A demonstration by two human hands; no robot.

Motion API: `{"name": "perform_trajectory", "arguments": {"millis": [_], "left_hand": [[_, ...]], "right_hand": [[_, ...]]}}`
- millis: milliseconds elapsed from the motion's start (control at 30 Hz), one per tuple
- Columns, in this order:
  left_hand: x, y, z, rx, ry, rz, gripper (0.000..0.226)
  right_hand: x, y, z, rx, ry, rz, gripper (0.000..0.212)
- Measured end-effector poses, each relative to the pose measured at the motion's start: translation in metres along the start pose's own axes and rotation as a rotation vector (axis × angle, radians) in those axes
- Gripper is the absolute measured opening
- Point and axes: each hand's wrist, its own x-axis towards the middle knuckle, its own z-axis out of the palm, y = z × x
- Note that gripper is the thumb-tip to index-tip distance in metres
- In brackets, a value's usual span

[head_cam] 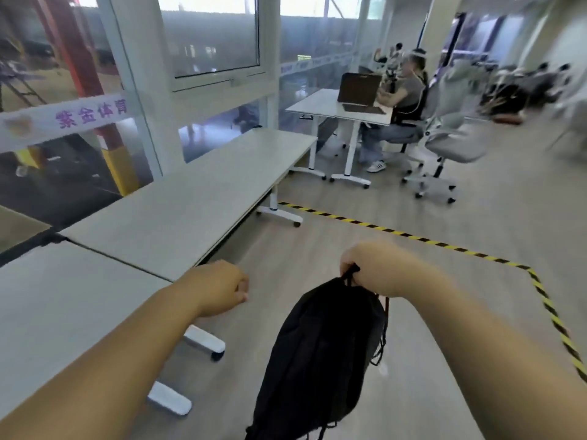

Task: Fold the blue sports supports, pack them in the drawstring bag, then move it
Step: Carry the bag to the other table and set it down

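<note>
A black drawstring bag (320, 354) hangs below my right hand (378, 269), which grips its cords at the gathered top, above the floor. The bag looks bulky; its contents are hidden and no blue supports show. My left hand (219, 289) is held out beside the table edge with its fingers curled in and nothing visible in it.
Two grey tables (178, 214) run along the glass wall on my left, with wheeled feet (203, 341) near my path. Yellow-black floor tape (444, 246) curves right. A seated person (397, 112) works at a far desk, next to a grey office chair (451, 138).
</note>
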Motion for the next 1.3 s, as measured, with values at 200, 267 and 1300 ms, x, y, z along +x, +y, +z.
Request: {"name": "perform_trajectory", "arguments": {"millis": [200,267,1300], "left_hand": [[0.115,0.086,-0.013,0.098,-0.001,0.255,0.019],[0.151,0.117,-0.017,0.116,-0.011,0.332,0.019],[0.306,0.764,0.033,0.289,-0.226,1.129,0.025]], "right_hand": [[-0.013,0.098,0.012,0.124,0.000,0.278,0.024],[-0.018,0.131,0.016,0.161,0.008,0.375,0.025],[-0.343,0.557,0.099,0.490,0.276,1.407,0.014]]}}
